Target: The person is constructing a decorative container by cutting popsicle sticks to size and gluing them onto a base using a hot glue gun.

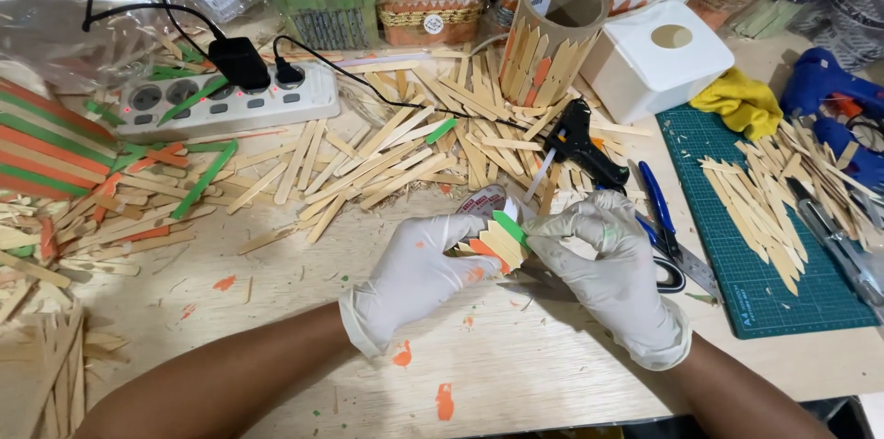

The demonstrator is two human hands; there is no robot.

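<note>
Head view of a craft bench. The left hand (419,264) and the right hand (608,259), both in thin white disposable gloves, meet over the pale wooden tabletop (516,374) and hold between them a small fan-like cluster of pointed wooden craft sticks, natural, orange and green (497,241). The left fingers are closed on the cluster's left edge, thumb above and fingers beneath; the right fingers are pinched together on its upper right edge, at the green stick. The cluster is raised just off the table, directly in front of a small round roll of tape or similar (partly hidden, so its kind cannot be told) (483,199).

Handling, as a judgement: the cluster looks very light and each thin stick stiff yet easily snapped; the joints between sticks are probably the weak points, so a grip across the flat faces near the middle would suit better than one on the pointed tips. The gloves may lessen feel.

Surroundings: a black hot-glue gun (582,140) lies just behind the hands, blue-handled pliers (661,209) just right of them, beside a green cutting mat (783,296). Loose plain sticks (387,158) litter the middle of the table, and a white power strip (226,103) sits further left.
</note>
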